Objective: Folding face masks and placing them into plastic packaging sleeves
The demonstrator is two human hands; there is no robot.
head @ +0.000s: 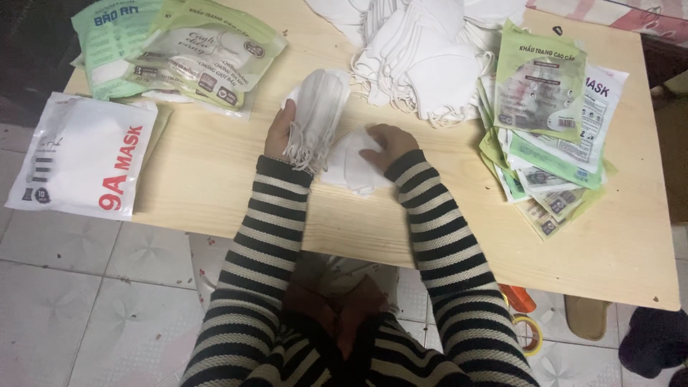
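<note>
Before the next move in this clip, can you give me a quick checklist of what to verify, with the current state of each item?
1. Left hand grips the bunch of white fabric face masks held on edge: ok.
2. Right hand rests on the flat white mask lying on the light wooden table: ok.
3. Ear loops of the held bunch hang free, untangled: cannot tell.
4. Heap of loose white masks within reach behind the hands: ok.
5. Stack of empty green and white plastic pouches at the right: ok.
6. Large white packet fully on the table: not ok, it overhangs the left edge.
</note>
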